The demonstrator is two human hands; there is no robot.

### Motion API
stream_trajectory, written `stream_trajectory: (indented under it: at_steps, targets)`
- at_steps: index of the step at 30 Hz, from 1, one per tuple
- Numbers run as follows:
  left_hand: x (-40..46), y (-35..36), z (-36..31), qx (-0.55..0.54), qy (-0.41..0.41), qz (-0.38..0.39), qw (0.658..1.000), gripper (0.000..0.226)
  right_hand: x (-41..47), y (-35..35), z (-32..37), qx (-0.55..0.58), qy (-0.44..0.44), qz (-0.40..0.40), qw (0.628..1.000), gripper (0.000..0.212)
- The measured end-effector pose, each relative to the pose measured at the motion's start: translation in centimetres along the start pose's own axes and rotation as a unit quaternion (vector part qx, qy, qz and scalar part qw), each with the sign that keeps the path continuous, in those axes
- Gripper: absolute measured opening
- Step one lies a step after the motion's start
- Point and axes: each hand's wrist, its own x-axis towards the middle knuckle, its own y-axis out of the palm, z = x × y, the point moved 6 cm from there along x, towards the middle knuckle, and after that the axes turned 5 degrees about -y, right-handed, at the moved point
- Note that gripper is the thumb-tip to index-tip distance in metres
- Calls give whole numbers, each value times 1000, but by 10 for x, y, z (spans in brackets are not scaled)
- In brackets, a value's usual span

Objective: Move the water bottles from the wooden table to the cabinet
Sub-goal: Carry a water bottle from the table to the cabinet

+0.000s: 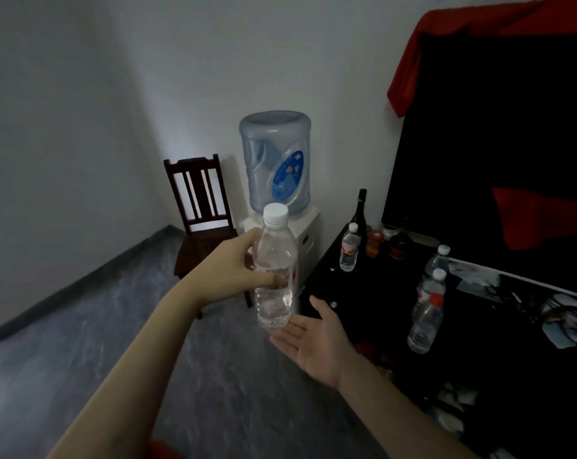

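Lowest in the frame, two bare forearms reach up from the bottom edge. The right hand (316,342) lies palm-up, fingers straight and spread, just under the base of a clear water bottle (275,270) — it looks to touch the bottom edge, though contact is hard to confirm. The left hand (237,263) wraps the bottle's middle from the left, thumb across the label, holding it upright at frame centre over the grey floor (148,326).

To the right, a dark cabinet top (363,293) carries more bottles: one with a red cap (424,323) nearest, two white-capped ones (434,283) close behind it, and another (350,248) further back beside a tall dark glass bottle (360,213) and some small jars (384,243). Whether this dark surface is the cabinet or the wooden tabletop cannot be told from here.

Beyond stand a water dispenser (277,167) with its blue jug, a wooden chair (201,207) in the corner, and a black and red cloth (495,111) hanging at upper right.

The likely trouble is a fumbled handover — if the left hand lets go before the flat right palm closes, the smooth, part-filled bottle could slip to the floor. Setting it down among the crowded bottles could also knock one over, as they stand close together.
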Motion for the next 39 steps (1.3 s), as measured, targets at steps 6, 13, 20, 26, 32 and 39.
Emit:
stream_trajectory:
  at_steps: [6,13,20,26,32,39]
  targets:
    - [99,-15,30,-4,28,55,998,62,84,12,36,18,-31,-42,999,66]
    - [189,18,67,26,43,134,990,57,148,-33,69,84,-44,-102,990,68]
    - [279,57,103,14,53,177,983,64,224,-79,102,139,-55,-144,978,69]
    - [358,89,131,42,51,213,975,62,283,-116,132,187,-54,-175,965,68]
    - [400,129,177,-7,28,230,973,69,321,-157,146,188,-27,-243,951,65]
    - [426,193,221,-66,9,268,961,70,345,-218,140,160,25,-302,939,64]
